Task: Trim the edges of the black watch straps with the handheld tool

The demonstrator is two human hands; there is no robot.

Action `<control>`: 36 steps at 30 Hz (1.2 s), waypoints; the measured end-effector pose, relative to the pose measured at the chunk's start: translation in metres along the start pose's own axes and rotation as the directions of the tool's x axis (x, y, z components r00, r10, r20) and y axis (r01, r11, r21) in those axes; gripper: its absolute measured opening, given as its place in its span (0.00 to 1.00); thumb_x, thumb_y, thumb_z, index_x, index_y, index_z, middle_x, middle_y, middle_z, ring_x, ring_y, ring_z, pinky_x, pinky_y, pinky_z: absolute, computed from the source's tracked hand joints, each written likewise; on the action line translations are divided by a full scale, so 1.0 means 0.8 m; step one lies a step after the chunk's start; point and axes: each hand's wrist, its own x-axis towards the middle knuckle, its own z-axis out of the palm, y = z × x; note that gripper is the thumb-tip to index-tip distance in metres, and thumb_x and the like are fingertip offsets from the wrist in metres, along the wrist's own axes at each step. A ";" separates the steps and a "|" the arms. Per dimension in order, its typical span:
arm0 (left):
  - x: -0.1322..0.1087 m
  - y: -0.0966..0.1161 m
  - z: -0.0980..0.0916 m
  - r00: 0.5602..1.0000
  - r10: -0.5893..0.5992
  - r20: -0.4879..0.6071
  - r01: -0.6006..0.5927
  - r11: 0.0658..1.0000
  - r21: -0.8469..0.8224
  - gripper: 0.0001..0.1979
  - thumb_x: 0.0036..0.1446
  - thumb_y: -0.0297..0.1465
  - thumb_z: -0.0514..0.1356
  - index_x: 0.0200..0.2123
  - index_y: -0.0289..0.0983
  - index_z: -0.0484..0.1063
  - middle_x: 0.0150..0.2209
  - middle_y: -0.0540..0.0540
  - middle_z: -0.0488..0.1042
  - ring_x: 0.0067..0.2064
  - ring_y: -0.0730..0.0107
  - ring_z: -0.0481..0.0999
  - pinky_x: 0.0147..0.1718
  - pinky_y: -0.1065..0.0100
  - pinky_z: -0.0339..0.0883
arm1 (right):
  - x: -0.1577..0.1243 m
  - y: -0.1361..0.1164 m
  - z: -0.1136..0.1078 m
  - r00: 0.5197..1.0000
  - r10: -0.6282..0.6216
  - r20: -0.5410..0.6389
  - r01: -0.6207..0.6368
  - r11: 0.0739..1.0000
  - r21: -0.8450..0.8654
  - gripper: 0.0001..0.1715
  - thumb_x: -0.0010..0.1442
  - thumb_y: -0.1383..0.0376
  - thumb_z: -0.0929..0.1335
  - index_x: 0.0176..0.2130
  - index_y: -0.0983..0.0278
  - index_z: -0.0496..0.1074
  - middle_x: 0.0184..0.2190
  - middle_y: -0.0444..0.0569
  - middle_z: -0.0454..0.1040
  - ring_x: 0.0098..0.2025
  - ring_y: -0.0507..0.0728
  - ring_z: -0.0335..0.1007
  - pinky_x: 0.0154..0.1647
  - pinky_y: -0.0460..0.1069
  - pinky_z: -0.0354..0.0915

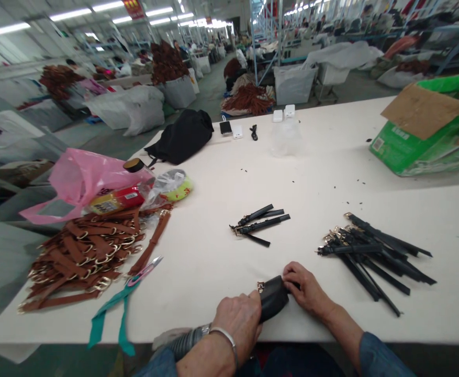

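Note:
My left hand is wrapped round a smooth black tool with a wide, flattened head. A grey ribbed hose runs under my left wrist, apparently to this tool. A small gold buckle sticks out beside the tool's head, close to my left knuckles. At the head's right end, my right hand pinches a dark strip that looks like a black strap end; most of it is hidden. Several buckled black straps lie just beyond my hands, and a larger pile of black straps lies to the right.
At left lie brown straps with gold rings, and scissors tied with teal ribbon. Behind them are a pink bag and a black bag. A green carton stands far right. Small chargers sit at the back.

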 end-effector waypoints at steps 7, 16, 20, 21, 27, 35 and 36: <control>-0.010 -0.024 -0.002 0.999 -0.034 0.000 0.033 0.995 0.090 0.14 0.47 0.33 0.53 0.40 0.38 0.62 0.34 0.42 0.73 0.36 0.53 0.73 0.34 0.55 0.66 | -0.002 -0.002 0.000 0.999 -0.034 -0.031 0.033 0.999 -0.022 0.09 0.54 0.72 0.61 0.32 0.63 0.69 0.33 0.48 0.66 0.37 0.54 0.62 0.38 0.51 0.62; 0.013 -0.012 -0.006 1.000 0.004 -0.017 -0.002 0.997 0.082 0.14 0.49 0.35 0.52 0.40 0.39 0.61 0.34 0.43 0.73 0.36 0.54 0.73 0.33 0.56 0.66 | -0.003 0.001 0.000 0.998 -0.052 -0.048 0.052 0.999 -0.004 0.10 0.55 0.73 0.60 0.34 0.63 0.68 0.36 0.49 0.66 0.40 0.54 0.62 0.41 0.51 0.62; 0.004 -0.032 -0.008 0.999 -0.017 -0.038 0.021 0.995 0.101 0.12 0.50 0.35 0.50 0.39 0.39 0.61 0.33 0.44 0.73 0.36 0.54 0.73 0.33 0.56 0.66 | -0.003 -0.001 0.000 0.997 -0.056 -0.054 0.055 0.998 -0.014 0.10 0.54 0.73 0.60 0.33 0.63 0.68 0.35 0.49 0.66 0.40 0.54 0.62 0.41 0.51 0.62; 0.001 -0.034 -0.009 0.999 -0.020 -0.035 0.023 0.994 0.108 0.11 0.50 0.35 0.51 0.38 0.39 0.61 0.33 0.44 0.73 0.35 0.54 0.73 0.32 0.56 0.65 | -0.002 -0.001 0.000 0.997 -0.054 -0.059 0.053 0.998 -0.014 0.09 0.54 0.73 0.60 0.32 0.63 0.68 0.35 0.49 0.66 0.40 0.54 0.62 0.41 0.51 0.62; 0.004 -0.012 -0.011 0.998 -0.039 0.040 0.035 0.994 0.101 0.13 0.49 0.33 0.52 0.40 0.38 0.61 0.34 0.42 0.72 0.36 0.53 0.73 0.33 0.56 0.65 | -0.003 0.001 0.004 0.996 -0.047 -0.080 0.046 0.999 -0.012 0.09 0.54 0.73 0.60 0.32 0.63 0.67 0.36 0.50 0.66 0.41 0.55 0.62 0.42 0.52 0.63; 0.021 -0.022 -0.007 0.998 -0.059 -0.030 0.061 0.997 0.053 0.13 0.51 0.38 0.50 0.39 0.39 0.61 0.34 0.43 0.72 0.37 0.56 0.73 0.34 0.60 0.64 | -0.007 0.007 0.006 0.995 -0.034 -0.093 0.032 0.999 -0.026 0.11 0.54 0.72 0.60 0.37 0.63 0.65 0.44 0.53 0.63 0.48 0.57 0.60 0.49 0.55 0.61; 0.021 -0.030 -0.008 0.996 -0.077 -0.051 0.080 0.996 0.050 0.13 0.51 0.39 0.49 0.38 0.39 0.61 0.33 0.44 0.73 0.37 0.56 0.73 0.34 0.60 0.64 | -0.007 0.006 0.005 0.996 -0.029 -0.083 0.026 0.999 -0.033 0.09 0.54 0.72 0.60 0.35 0.63 0.66 0.44 0.52 0.64 0.47 0.57 0.60 0.49 0.55 0.61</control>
